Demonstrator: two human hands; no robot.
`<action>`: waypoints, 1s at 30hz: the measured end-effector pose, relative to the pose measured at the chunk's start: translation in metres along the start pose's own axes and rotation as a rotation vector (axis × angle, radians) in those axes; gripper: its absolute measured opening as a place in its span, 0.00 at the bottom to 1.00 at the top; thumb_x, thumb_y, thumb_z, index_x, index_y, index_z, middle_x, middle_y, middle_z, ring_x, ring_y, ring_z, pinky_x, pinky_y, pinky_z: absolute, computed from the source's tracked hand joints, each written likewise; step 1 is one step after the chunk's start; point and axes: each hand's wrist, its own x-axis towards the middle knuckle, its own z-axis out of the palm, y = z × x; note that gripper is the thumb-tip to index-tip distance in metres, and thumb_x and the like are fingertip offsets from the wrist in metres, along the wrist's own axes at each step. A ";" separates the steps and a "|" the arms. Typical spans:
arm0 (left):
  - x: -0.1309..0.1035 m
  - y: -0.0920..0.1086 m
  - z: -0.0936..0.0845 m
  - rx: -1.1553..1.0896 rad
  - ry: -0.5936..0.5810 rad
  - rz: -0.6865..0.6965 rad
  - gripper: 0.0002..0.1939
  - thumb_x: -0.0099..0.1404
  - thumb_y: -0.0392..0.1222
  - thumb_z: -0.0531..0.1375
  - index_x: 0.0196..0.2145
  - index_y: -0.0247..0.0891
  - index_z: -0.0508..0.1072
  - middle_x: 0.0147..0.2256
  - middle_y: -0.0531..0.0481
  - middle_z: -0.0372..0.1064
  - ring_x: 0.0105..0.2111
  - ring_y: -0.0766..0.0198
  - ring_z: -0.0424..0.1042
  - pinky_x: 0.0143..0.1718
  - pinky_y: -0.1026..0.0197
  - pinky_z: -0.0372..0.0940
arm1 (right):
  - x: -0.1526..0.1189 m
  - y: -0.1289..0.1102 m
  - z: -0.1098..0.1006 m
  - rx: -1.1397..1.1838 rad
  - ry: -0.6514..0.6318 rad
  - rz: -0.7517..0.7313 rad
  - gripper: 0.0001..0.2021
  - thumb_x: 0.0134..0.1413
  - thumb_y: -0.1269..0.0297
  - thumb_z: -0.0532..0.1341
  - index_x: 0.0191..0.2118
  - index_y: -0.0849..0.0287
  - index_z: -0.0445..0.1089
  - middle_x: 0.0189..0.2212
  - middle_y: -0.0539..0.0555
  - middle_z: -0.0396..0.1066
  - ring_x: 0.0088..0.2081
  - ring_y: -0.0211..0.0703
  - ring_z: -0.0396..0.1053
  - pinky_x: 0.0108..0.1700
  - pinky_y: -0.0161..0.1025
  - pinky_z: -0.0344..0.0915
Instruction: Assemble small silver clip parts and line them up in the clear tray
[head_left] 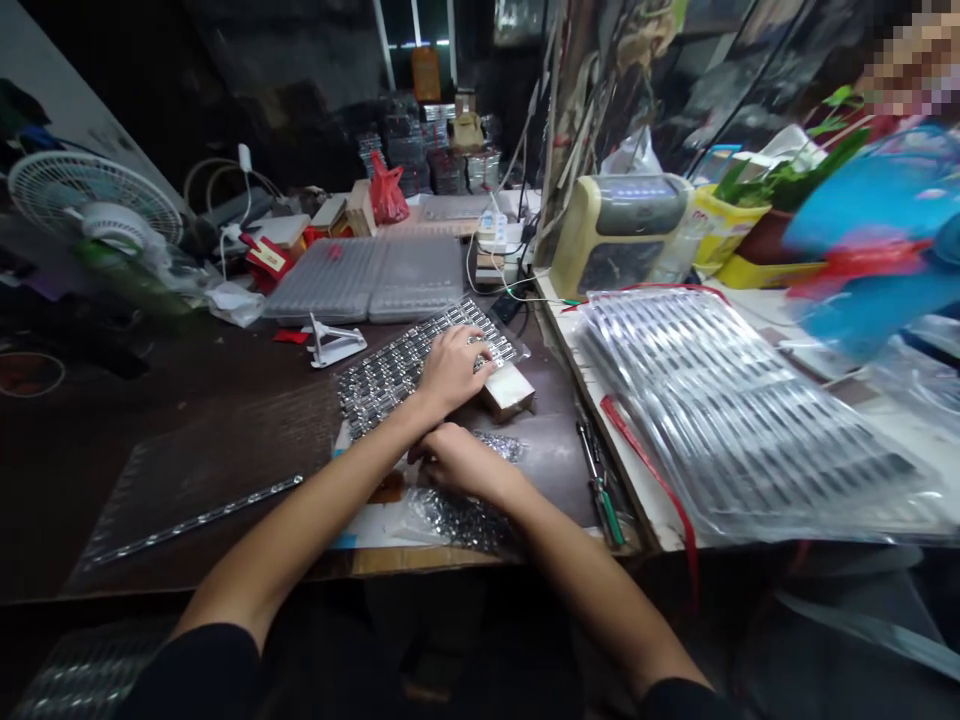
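Note:
My left hand (454, 370) lies palm down, fingers outstretched, on the right part of a clear tray (390, 365) filled with rows of small shiny metal parts. Its fingertips reach to a small white-topped block (510, 388) standing against the tray. Below it, my right hand (463, 460) is closed, its fingers curled beneath the left wrist; whatever they hold is hidden. Under and beside the right hand is a clear plastic bag (461, 520) with a heap of loose small metal pieces. Part of this heap is covered by the hand.
A green-handled screwdriver (606, 500) lies at right. To the left, one strip of metal parts (202, 520) rests on a clear sheet. Stacked clear trays (735, 400) fill the right table. A white stand (335, 342) is behind, and a blue fan (870, 240) spins at far right.

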 end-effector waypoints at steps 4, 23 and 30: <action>0.007 0.003 0.002 0.062 -0.043 0.028 0.05 0.61 0.41 0.66 0.34 0.37 0.78 0.52 0.44 0.70 0.56 0.48 0.64 0.54 0.47 0.61 | 0.002 0.005 0.003 0.036 0.033 -0.005 0.21 0.48 0.84 0.57 0.45 0.61 0.78 0.43 0.56 0.77 0.45 0.45 0.74 0.50 0.37 0.68; -0.221 -0.055 -0.071 -0.500 0.115 -0.604 0.09 0.65 0.43 0.60 0.40 0.37 0.76 0.39 0.48 0.76 0.39 0.62 0.74 0.44 0.61 0.67 | 0.016 0.006 0.017 0.149 0.111 -0.039 0.17 0.47 0.84 0.58 0.40 0.63 0.76 0.39 0.56 0.74 0.36 0.39 0.72 0.41 0.35 0.68; -0.227 -0.053 -0.067 -0.435 0.036 -0.468 0.06 0.62 0.44 0.67 0.35 0.40 0.79 0.37 0.50 0.78 0.39 0.60 0.75 0.46 0.57 0.63 | 0.018 0.000 0.023 0.117 0.121 -0.054 0.12 0.55 0.78 0.58 0.41 0.61 0.76 0.39 0.57 0.76 0.40 0.42 0.73 0.43 0.37 0.67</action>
